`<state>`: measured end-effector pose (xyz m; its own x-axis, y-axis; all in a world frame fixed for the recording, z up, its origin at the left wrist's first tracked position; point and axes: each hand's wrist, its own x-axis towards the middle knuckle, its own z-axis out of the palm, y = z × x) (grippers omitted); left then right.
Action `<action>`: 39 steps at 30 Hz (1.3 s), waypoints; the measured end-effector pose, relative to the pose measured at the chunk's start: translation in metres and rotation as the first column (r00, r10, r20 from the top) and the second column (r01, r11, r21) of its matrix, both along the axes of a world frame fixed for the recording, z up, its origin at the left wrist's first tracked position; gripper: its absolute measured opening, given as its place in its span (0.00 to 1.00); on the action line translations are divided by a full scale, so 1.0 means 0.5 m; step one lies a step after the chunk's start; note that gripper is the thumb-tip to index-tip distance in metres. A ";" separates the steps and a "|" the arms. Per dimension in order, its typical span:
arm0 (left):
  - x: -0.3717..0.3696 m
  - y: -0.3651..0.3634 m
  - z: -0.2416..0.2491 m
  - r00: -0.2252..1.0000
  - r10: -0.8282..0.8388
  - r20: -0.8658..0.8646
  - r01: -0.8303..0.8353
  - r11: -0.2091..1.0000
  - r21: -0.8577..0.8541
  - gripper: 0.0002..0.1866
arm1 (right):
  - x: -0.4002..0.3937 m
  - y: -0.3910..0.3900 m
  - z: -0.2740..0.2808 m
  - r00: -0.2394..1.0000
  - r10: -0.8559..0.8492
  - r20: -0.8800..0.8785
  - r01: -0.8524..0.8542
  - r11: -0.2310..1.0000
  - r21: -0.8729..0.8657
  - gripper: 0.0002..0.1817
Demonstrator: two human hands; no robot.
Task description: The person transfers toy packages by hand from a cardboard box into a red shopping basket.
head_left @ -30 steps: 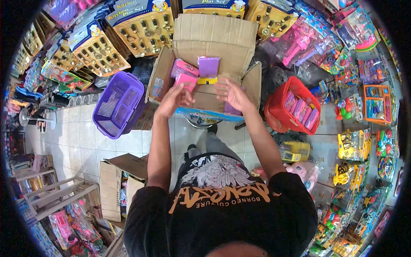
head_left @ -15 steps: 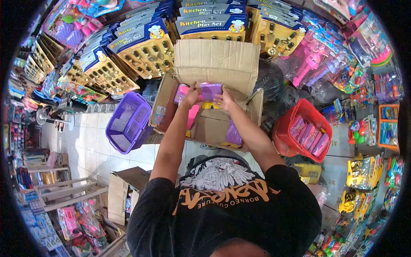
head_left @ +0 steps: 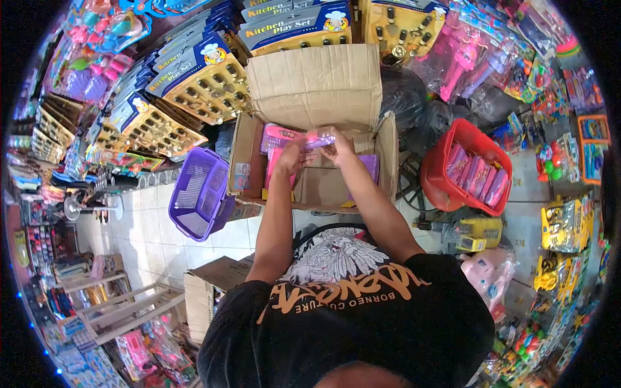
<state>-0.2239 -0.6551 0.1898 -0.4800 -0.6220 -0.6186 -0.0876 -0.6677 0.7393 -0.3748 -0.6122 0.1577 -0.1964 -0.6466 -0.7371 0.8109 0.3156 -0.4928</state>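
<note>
A purple-and-pink plastic-wrapped pack [head_left: 319, 138] is held tilted over an open cardboard box [head_left: 323, 184]. My right hand [head_left: 340, 151] grips its right end with bent fingers. At its lower left, my left hand [head_left: 292, 157] has its thumb side against the pack, the other fingers reaching out below it. What the pack contains cannot be made out. Inside the box, a pink pack [head_left: 279, 132] lies at the left, close to my left hand, and a purple pack [head_left: 369, 167] rests along the right wall.
A purple basket [head_left: 183, 216] stands left of the box. To the right is a red basket [head_left: 432, 184] with several pink-purple packs. Carded kitchen play sets [head_left: 210, 87] line the back. A wooden rack [head_left: 132, 313] and another cardboard box [head_left: 199, 304] are at lower left.
The pack between my hands has tipped from showing its broad purple face to nearly edge-on. My left hand has shifted down and right along it. The camera view has moved slightly.
</note>
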 end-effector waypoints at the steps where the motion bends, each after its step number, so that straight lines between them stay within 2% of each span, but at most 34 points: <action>1: 0.010 0.002 -0.008 1.000 -0.017 0.000 0.017 1.000 -0.006 0.15 | 0.008 0.011 -0.007 1.000 -0.017 0.000 0.017 1.000 -0.006 0.16; 3: 0.021 0.020 0.014 0.994 -0.020 0.107 0.035 0.989 -0.145 0.16 | 0.027 0.047 0.028 0.989 -0.150 0.019 0.150 0.989 -0.016 0.09; 4: 0.027 0.031 0.035 0.994 -0.007 0.113 0.022 0.991 -0.133 0.18 | 0.029 0.060 0.034 0.990 -0.140 -0.018 0.140 0.990 -0.008 0.07; 5: 0.031 0.031 0.044 0.995 -0.008 0.101 0.022 0.991 -0.134 0.18 | 0.033 0.071 0.048 0.989 -0.142 -0.030 0.142 0.990 -0.010 0.07; 7: 0.052 0.044 0.048 0.999 -0.052 0.005 0.052 0.990 -0.130 0.26 | 0.047 0.101 0.068 0.985 -0.160 -0.070 0.154 0.984 -0.086 0.10; 8: 0.062 0.054 0.051 0.999 -0.042 -0.004 0.041 0.993 -0.113 0.26 | 0.055 0.115 0.068 0.986 -0.149 -0.081 0.143 0.987 -0.071 0.10; 10: 0.076 0.060 0.070 0.995 -0.026 -0.100 0.012 0.990 -0.143 0.27 | 0.067 0.133 0.069 0.971 -0.212 -0.108 0.186 0.959 -0.214 0.15; 11: 0.082 0.063 0.082 0.993 -0.029 -0.110 0.014 0.991 -0.134 0.27 | 0.077 0.145 0.087 0.969 -0.215 -0.119 0.187 0.960 -0.207 0.15; 13: 0.090 0.075 0.105 0.953 0.086 -0.289 -0.124 0.986 -0.115 0.27 | 0.104 0.179 0.144 0.958 -0.192 -0.212 0.102 0.922 -0.374 0.20; 14: 0.092 0.080 0.119 0.942 0.110 -0.318 -0.141 0.987 -0.077 0.24 | 0.115 0.191 0.160 0.954 -0.203 -0.222 0.112 0.925 -0.363 0.20; 15: 0.099 0.077 0.121 0.901 0.058 -0.430 -0.085 0.995 -0.043 0.21 | 0.125 0.204 0.171 0.941 -0.186 -0.283 0.053 0.906 -0.420 0.20; 17: 0.096 0.090 0.127 0.855 0.125 -0.503 -0.180 0.982 -0.061 0.18 | 0.141 0.232 0.182 0.920 -0.166 -0.356 -0.017 0.889 -0.458 0.20; 19: 0.105 0.108 0.147 0.825 0.125 -0.552 -0.185 0.981 -0.053 0.18 | 0.155 0.252 0.190 0.924 -0.113 -0.365 -0.092 0.861 -0.500 0.20; 21: 0.107 0.117 0.158 0.865 0.090 -0.494 -0.180 0.974 -0.139 0.18 | 0.164 0.267 0.192 0.907 -0.122 -0.403 -0.110 0.855 -0.506 0.19; 22: 0.108 0.111 0.132 0.844 0.050 -0.534 -0.159 0.974 -0.160 0.20 | 0.166 0.273 0.195 0.902 -0.119 -0.415 -0.105 0.872 -0.479 0.20; 24: 0.113 0.128 0.158 0.835 0.039 -0.549 -0.152 0.975 -0.162 0.20 | 0.163 0.274 0.190 0.896 -0.132 -0.423 -0.089 0.881 -0.464 0.21; 26: 0.121 0.134 0.170 0.821 0.004 -0.571 -0.117 0.980 -0.161 0.23 | 0.156 0.265 0.177 0.788 -0.212 -0.578 -0.113 0.873 -0.475 0.24; 27: 0.127 0.134 0.171 0.822 -0.001 -0.570 -0.116 0.979 -0.169 0.23 | 0.155 0.262 0.181 0.789 -0.217 -0.575 -0.112 0.869 -0.482 0.24; 31: 0.166 0.129 0.180 0.842 -0.052 -0.536 -0.090 0.968 -0.236 0.24 | 0.160 0.238 0.192 0.801 -0.186 -0.569 -0.163 0.846 -0.507 0.25; 33: 0.187 0.124 0.180 0.862 -0.095 -0.498 -0.066 0.953 -0.296 0.24 | 0.167 0.225 0.195 0.782 -0.062 -0.620 -0.294 0.841 -0.455 0.22; 34: 0.194 0.123 0.179 0.862 -0.027 -0.507 -0.130 0.954 -0.272 0.19 | 0.171 0.214 0.195 0.784 -0.047 -0.619 -0.309 0.836 -0.454 0.22; 37: 0.218 0.093 0.149 0.845 0.107 -0.524 -0.268 0.932 -0.243 0.16 | 0.173 0.172 0.205 0.793 0.022 -0.608 -0.380 0.799 -0.466 0.22; 39: 0.229 0.085 0.150 0.847 0.146 -0.511 -0.324 0.904 -0.280 0.14 | 0.170 0.141 0.221 0.703 0.133 -0.698 -0.515 0.773 -0.371 0.20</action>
